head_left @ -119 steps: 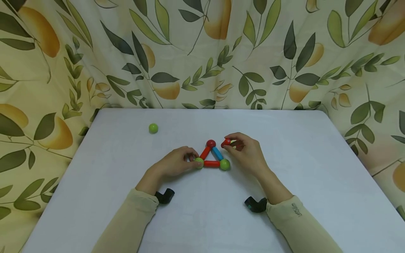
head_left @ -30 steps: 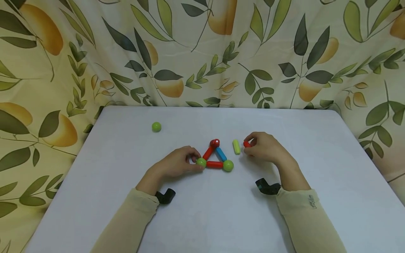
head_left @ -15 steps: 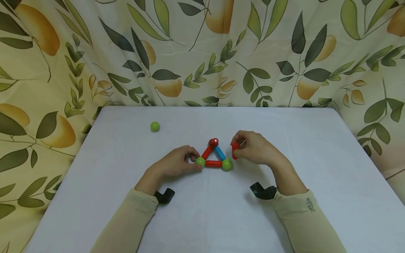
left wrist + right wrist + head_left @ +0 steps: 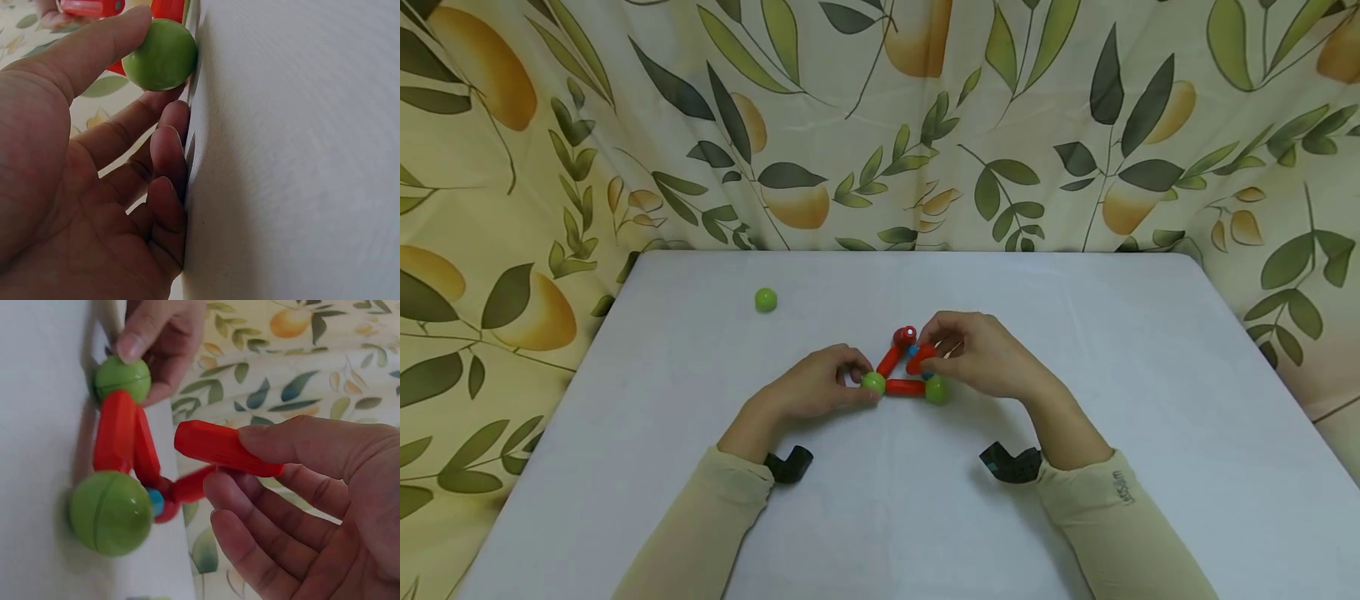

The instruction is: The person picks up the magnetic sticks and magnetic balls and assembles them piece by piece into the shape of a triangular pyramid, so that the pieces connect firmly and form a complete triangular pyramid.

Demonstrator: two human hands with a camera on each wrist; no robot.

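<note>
A small triangle of toy building rods and balls lies on the table. My left hand pinches the green ball at its left corner between thumb and fingers. My right hand holds a loose red rod between thumb and fingers, raised over the triangle's right side. That rod partly covers the blue rod. Another green ball forms the right corner, joined to the left one by a red rod. At the far corner, a red rod sticks up from the red ball.
A loose green ball lies at the back left of the white table. Black wrist cameras sit at both cuffs. A leaf-and-fruit patterned curtain hangs behind the table.
Since four seconds ago, a red rod has come to stand on the red ball. A yellow-green rod, seen lying on the right one second ago, is hidden. My right hand brought another red rod leftward.
</note>
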